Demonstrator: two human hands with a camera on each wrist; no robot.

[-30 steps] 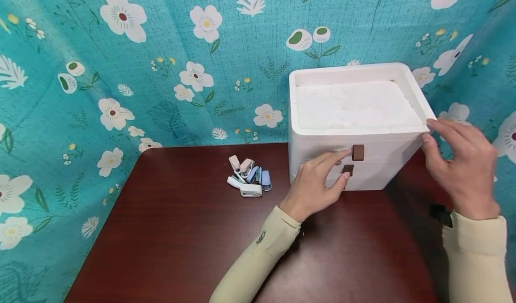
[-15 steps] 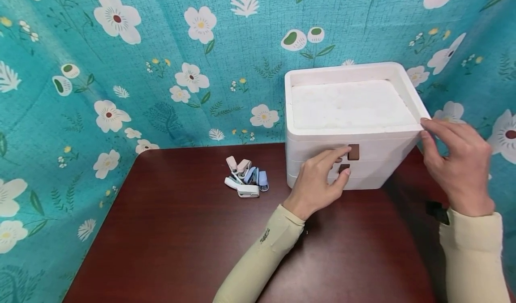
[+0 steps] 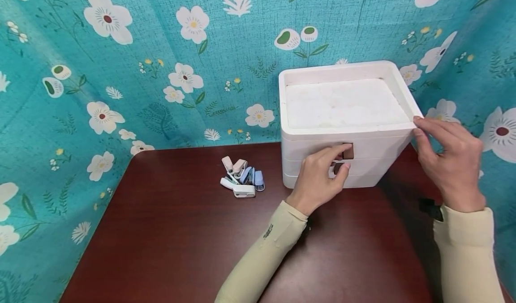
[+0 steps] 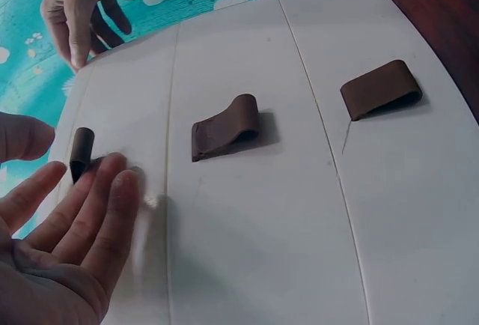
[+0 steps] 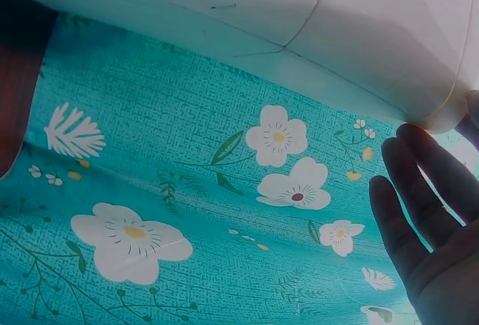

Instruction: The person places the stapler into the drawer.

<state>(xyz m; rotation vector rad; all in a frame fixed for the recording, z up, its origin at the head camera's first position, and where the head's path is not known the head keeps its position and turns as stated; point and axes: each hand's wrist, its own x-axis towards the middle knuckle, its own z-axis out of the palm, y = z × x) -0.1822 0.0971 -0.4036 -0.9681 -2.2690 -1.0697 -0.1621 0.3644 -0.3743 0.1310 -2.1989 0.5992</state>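
A white drawer unit [image 3: 346, 101] with a shallow tray top stands at the back right, its drawers closed. Brown pull tabs [image 4: 224, 126] stick out from the drawer fronts. My left hand [image 3: 318, 177] is at the front, its index fingertip by the top drawer's tab [image 4: 82, 153]. In the left wrist view its thumb and fingers are spread around that tab, with a gap between them. My right hand [image 3: 449, 160] holds the unit's front right top corner, thumb at the front and fingers at the side. Several small staplers [image 3: 243, 177] in white, pink and blue lie piled left of the unit.
Everything stands on a dark red-brown table [image 3: 169, 231]. A teal flowered curtain [image 3: 153, 70] hangs behind and at both sides, close to the unit's back and right side.
The whole head view has shifted slightly left. My left index fingertip has come over the top drawer's tab from its left side. My right hand stays at the corner.
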